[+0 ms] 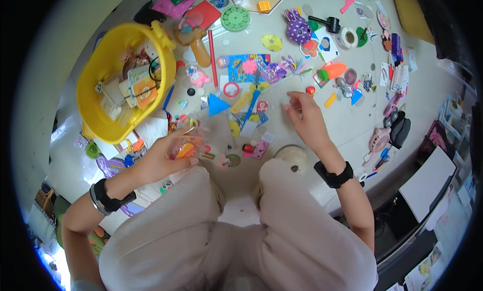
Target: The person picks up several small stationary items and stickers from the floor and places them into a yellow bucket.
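Note:
My left hand [160,155] grips a clear plastic container [187,147] with orange and red pieces inside, just above my left knee. Part of the container is hidden behind my fingers. Over the floor on the right, my right hand [307,119] hovers with thumb and forefinger apart; nothing shows between them. A small red toy [310,90] lies just beyond its knuckles. Between my hands are a blue triangle [218,105], a blue strip [252,108], a red ring [231,89] and a pink-and-white packet [263,145].
A yellow plastic tub [88,102] holding cards and small toys stands at the left. Farther out lie a green disc [235,18], a purple dotted rabbit pouch [300,30], a black mallet [332,24] and a tape roll [347,38]. A pink handheld fan [379,140] lies right.

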The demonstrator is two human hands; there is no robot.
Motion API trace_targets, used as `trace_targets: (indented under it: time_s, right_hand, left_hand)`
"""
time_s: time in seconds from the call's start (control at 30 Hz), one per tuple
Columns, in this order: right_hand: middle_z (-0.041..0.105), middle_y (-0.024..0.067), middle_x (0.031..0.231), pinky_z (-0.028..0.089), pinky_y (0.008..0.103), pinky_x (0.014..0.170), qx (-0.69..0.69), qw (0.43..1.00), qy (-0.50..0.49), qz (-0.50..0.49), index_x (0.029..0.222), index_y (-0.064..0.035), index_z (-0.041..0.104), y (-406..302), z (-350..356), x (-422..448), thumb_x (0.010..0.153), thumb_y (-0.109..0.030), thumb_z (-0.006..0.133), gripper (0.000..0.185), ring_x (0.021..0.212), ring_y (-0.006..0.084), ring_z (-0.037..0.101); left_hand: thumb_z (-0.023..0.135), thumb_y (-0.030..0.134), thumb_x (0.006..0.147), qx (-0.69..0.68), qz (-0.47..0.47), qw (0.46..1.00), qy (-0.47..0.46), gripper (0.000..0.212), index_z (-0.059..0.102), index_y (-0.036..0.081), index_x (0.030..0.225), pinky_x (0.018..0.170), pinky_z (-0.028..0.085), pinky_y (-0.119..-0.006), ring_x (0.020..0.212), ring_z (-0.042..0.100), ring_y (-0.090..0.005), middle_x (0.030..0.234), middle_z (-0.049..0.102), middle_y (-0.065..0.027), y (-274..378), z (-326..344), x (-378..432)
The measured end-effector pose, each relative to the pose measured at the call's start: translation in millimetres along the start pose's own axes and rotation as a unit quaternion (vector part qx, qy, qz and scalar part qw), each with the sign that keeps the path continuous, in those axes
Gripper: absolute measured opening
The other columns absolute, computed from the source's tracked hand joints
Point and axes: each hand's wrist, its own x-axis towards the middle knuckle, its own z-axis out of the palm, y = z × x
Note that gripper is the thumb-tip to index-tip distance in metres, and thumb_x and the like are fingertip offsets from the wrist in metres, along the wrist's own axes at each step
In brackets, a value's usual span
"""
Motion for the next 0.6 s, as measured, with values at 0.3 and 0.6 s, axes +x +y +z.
trace_targets:
  time_s: [0.3, 0.6]
  right_hand:
    - [0.061, 0.0077, 0.076, 0.046, 0.0251, 0.061, 0.279, 0.935, -0.113, 0.186, 0.095, 0.0028, 0.058, 5.8, 1.8, 32.0, 0.078, -0.008, 0.061, 0.020, 0.066, 0.0116, 0.058]
    - [0.052, 0.0108, 0.089, 0.046, 0.0316, 0.065, 0.132, 0.986, -0.083, -0.054, 0.087, -0.0009, 0.057, -2.1, 18.6, 25.1, 0.074, -0.002, 0.059, 0.014, 0.078, 0.0235, 0.056]
  left_hand:
    - [0.063, 0.000, 0.075, 0.055, 0.033, 0.994, -0.085, 0.045, 0.046, 0.002, 0.116, 0.089, 0.041, -0.028, 0.109, 0.049, -0.0192, 0.121, 0.048, -0.0099, 23.2, 24.1, 69.5]
    - [0.060, -0.007, 0.069, 0.183, 0.142, 0.961, -0.154, 0.035, 0.049, 0.000, 0.102, 0.100, 0.031, -0.037, 0.131, 0.024, -0.0314, 0.145, 0.014, -0.0156, 23.8, 37.1, 101.2]
